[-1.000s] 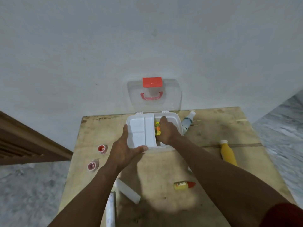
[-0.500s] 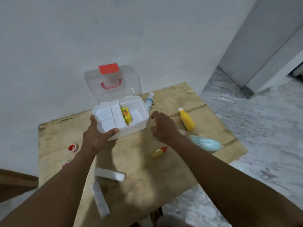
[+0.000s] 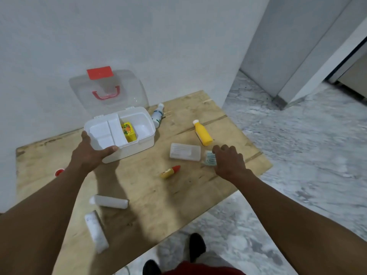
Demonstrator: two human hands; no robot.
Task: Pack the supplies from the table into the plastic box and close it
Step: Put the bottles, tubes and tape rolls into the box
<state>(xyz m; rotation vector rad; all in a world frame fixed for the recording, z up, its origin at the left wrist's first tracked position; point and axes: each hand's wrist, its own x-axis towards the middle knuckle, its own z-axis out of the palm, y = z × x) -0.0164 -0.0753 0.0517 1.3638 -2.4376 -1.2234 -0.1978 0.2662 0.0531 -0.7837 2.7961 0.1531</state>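
Observation:
The white plastic box (image 3: pixel 139 143) stands open at the table's back, its clear lid (image 3: pixel 111 90) with a red latch leaning on the wall. A small yellow carton (image 3: pixel 128 132) lies inside beside the white tray insert. My left hand (image 3: pixel 89 153) grips the box's front left corner. My right hand (image 3: pixel 228 161) rests over a pale blue packet (image 3: pixel 210 159) near the table's right edge; whether it grips it I cannot tell. Nearby lie a clear flat case (image 3: pixel 185 154), a yellow bottle (image 3: pixel 202 132), a small yellow tube with a red cap (image 3: pixel 170 172) and a white bottle (image 3: pixel 157 115).
Two white rolls (image 3: pixel 109 201) (image 3: pixel 96 231) lie near the wooden table's (image 3: pixel 158 205) front left. A red cap (image 3: pixel 59 172) shows past my left forearm. The table's right and front edges drop to a marble floor, where my feet (image 3: pixel 196 246) stand. A wall rises right behind the box.
My right hand has left the box area and moved right, down onto the pale blue packet. The view has swung right. My left hand keeps its hold on the box.

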